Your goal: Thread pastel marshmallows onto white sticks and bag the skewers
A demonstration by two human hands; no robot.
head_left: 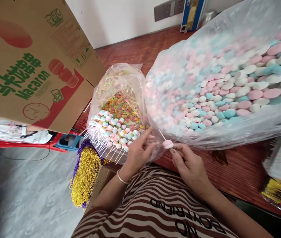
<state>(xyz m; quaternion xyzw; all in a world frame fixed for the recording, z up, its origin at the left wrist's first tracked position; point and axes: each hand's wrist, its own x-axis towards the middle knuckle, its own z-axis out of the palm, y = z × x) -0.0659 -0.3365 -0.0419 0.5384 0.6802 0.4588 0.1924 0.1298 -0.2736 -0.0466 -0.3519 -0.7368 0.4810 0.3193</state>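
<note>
A tan cardboard box with green and red print [66, 71] fills the left side, close to a clear plastic bag of small multicoloured rings [117, 75]. Crowded against that bag's right side is a large translucent plastic sack of pink, white and blue candies [177, 61], which covers much of the dark red wooden table [244, 172]. White sticks topped with pastel candies [117, 130] lie massed at the ring bag's near edge. Strands of gold and purple beads [87, 177] hang below it, and a blue box [192, 15] stands behind by the wall.

The right hand [191, 167] pinches a pink-and-white candy on a white stick [168, 144] between thumb and fingers, just in front of the sack. The left hand [140, 148], fingers loosely bent, is beside the sticks; its fingertips are blurred, so whether they grip anything cannot be told.

The sack runs past the right edge, as does a yellow, red and black packet [280, 195]. A brown object [219, 157] partly under the sack is hard to make out.
</note>
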